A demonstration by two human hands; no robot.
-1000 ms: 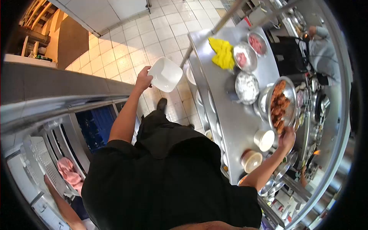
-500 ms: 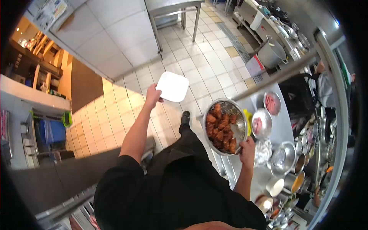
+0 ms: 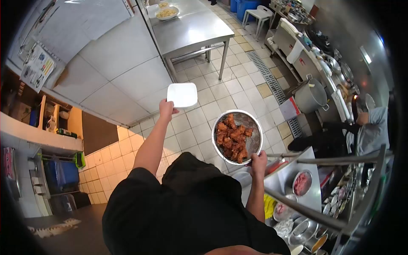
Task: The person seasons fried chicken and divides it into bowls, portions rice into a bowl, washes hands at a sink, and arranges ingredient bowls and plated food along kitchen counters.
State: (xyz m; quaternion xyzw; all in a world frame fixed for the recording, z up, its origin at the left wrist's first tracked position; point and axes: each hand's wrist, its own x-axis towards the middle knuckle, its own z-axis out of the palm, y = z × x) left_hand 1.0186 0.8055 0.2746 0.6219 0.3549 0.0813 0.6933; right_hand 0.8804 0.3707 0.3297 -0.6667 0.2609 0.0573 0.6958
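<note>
My left hand (image 3: pixel 167 110) grips the near left edge of a white, rounded-square plate (image 3: pixel 182 94), held out over the tiled floor with nothing on it. In my right hand (image 3: pixel 258 163) is the rim of a round metal colander (image 3: pixel 255 142) with a perforated wall. Browned fried chicken pieces (image 3: pixel 233 138) fill much of the colander, heaped toward its left side. The plate and the colander are apart, the colander lower right of the plate.
A steel table (image 3: pixel 191 32) with a dish of food (image 3: pixel 167 13) stands ahead. To the right are a steel counter (image 3: pixel 312 168) with bowls of raw meat (image 3: pixel 302 182), a metal rail (image 3: pixel 306 208), a large pot (image 3: pixel 311 95) and a person in a grey top (image 3: pixel 372 131).
I have moved forward past the counter on the right, and the steel table ahead is closer. Both hands still hold the plate and the colander. Another person now shows more fully at right.
</note>
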